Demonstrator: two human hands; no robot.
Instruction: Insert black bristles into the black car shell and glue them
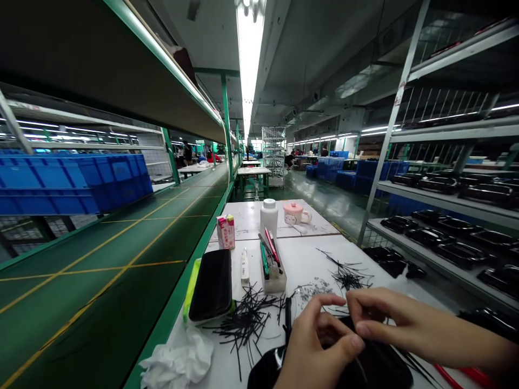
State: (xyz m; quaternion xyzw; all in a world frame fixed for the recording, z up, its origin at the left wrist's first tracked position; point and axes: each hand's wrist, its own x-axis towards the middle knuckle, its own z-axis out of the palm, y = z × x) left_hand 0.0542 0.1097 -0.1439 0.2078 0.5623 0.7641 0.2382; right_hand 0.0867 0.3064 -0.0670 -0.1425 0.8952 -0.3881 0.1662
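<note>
My left hand (318,343) and my right hand (389,319) meet at the lower right, over a glossy black part (379,367) on the white table (308,254). The fingers of both hands are curled, thumbs toward the fingertips. Whatever sits between them is too small or hidden to make out. Just beyond my hands are tiny metallic pieces (318,286) in a scattered heap. One pile of thin black strips (253,313) lies left of my left hand, and another bunch of black strips (351,275) is beyond my right hand.
A phone (211,283), crumpled tissue (178,359), and a holder (275,283) with pens and tools stand on the table. Behind are a white bottle (268,216) and a pink-lidded mug (292,215). A green conveyor belt (133,286) runs left; a rack (441,200) stands right.
</note>
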